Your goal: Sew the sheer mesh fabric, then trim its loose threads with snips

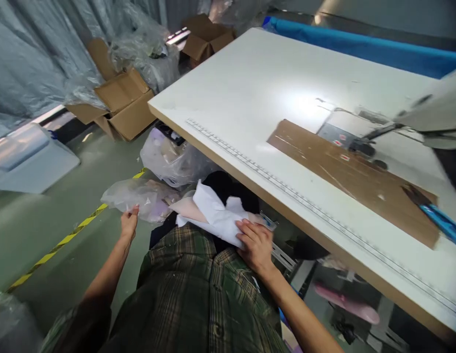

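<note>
My left hand (129,220) is closed in a pinch at the rim of a clear plastic bag (134,193) to the left of my lap. Pale and light purple contents show dimly through the bag. White sheet-like pieces (213,208), cloth or paper, lie crumpled across my lap with a light pink piece (191,210) among them. Curled over the right end of these white pieces is my right hand (256,241), its fingers pressing on them and its thumb partly hidden.
A white table (228,98) with a printed ruler edge stands at the right, bearing a sewing machine (430,113), brown cardboard (353,181) and blue-handled snips (441,223). Another filled plastic bag (176,159) sits under its edge. Open cardboard boxes (128,108) stand on the floor.
</note>
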Demonstrator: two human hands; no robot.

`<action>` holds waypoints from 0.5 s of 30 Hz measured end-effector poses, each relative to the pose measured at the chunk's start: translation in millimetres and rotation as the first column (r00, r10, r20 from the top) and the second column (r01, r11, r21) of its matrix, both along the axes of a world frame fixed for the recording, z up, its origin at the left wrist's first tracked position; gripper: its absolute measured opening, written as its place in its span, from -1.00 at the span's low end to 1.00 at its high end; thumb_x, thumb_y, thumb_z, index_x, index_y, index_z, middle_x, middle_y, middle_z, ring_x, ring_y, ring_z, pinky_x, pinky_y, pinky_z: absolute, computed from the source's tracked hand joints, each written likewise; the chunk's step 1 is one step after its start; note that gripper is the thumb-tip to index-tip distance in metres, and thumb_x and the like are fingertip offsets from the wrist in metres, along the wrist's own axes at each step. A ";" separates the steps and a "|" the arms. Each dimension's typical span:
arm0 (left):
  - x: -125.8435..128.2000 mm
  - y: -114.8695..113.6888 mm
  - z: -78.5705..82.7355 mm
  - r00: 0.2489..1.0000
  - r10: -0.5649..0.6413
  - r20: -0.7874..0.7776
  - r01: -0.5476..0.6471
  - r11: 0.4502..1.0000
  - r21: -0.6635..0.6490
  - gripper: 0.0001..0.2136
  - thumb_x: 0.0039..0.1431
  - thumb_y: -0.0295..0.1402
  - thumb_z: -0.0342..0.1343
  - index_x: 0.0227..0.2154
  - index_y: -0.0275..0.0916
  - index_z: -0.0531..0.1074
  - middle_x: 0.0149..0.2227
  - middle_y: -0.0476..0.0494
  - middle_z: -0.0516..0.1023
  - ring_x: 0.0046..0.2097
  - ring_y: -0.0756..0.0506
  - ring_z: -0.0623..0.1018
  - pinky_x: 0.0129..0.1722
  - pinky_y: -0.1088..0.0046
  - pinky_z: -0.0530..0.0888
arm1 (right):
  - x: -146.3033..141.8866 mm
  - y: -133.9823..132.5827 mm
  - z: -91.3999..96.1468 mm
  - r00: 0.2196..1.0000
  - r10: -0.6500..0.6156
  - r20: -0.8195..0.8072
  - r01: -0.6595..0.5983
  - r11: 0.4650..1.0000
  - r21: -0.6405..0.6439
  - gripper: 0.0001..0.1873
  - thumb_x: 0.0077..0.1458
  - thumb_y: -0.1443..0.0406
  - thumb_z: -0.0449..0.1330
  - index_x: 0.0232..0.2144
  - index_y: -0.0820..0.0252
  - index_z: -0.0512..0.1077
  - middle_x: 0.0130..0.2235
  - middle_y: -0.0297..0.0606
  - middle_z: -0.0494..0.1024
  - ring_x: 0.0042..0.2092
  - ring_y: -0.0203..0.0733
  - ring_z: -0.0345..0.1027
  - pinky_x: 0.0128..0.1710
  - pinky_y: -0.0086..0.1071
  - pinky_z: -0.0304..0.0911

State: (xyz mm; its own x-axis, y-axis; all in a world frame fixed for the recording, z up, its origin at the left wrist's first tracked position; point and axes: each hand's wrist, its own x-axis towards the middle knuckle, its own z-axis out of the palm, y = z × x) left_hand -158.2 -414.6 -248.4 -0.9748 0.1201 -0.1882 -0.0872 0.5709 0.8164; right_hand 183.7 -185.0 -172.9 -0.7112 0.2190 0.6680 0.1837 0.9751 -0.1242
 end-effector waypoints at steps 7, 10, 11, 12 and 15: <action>-74.5 -4.4 67.9 0.986 0.124 -0.111 -0.086 0.952 0.294 -0.62 0.00 0.01 0.16 -0.41 -0.25 0.35 -0.55 0.01 0.44 -0.46 -0.02 0.54 -0.34 0.41 0.55 | 20.9 -10.4 12.1 0.856 -0.256 0.449 0.330 0.939 -0.095 -0.69 0.07 0.25 0.09 -0.12 0.19 0.40 0.00 0.05 0.51 -0.13 0.19 0.44 -0.29 -0.04 0.32; -108.1 3.2 102.4 0.981 0.114 -0.156 -0.053 0.934 0.354 -0.64 0.04 -0.03 0.19 -0.32 -0.24 0.36 -0.54 0.06 0.41 -0.48 0.01 0.53 -0.46 0.51 0.53 | 16.2 -20.4 26.0 0.733 0.056 0.678 0.156 0.956 -0.248 -0.58 0.16 0.12 -0.01 0.02 0.06 0.36 0.07 -0.05 0.48 -0.08 0.17 0.43 -0.38 -0.06 0.35; -114.8 8.1 111.1 0.982 0.104 -0.158 -0.040 0.930 0.365 -0.65 0.07 -0.05 0.18 -0.31 -0.25 0.36 -0.54 0.07 0.40 -0.48 0.02 0.53 -0.47 0.52 0.52 | 12.7 -19.1 32.0 0.711 0.115 0.693 0.134 0.946 -0.294 -0.57 0.15 0.08 -0.01 0.01 0.02 0.38 0.05 -0.08 0.50 -0.07 0.18 0.43 -0.38 -0.03 0.36; -118.5 13.5 118.1 0.985 0.085 -0.151 -0.023 0.928 0.373 -0.67 0.09 -0.08 0.19 -0.29 -0.26 0.37 -0.55 0.07 0.40 -0.48 0.02 0.53 -0.47 0.52 0.52 | 8.1 -14.7 38.3 0.706 0.151 0.692 0.132 0.932 -0.338 -0.57 0.14 0.03 -0.01 -0.04 -0.01 0.42 0.01 -0.10 0.52 -0.07 0.19 0.44 -0.37 0.00 0.37; -109.0 28.2 129.4 0.984 -0.135 -0.117 0.168 0.921 0.351 -0.71 0.19 -0.19 0.13 -0.18 -0.33 0.38 -0.54 0.02 0.46 -0.46 0.00 0.56 -0.44 0.49 0.54 | -11.4 12.3 55.3 0.752 0.194 0.630 0.157 0.876 -0.456 -0.57 0.07 -0.07 0.01 -0.21 -0.02 0.48 -0.15 -0.10 0.58 -0.13 0.19 0.47 -0.26 0.08 0.39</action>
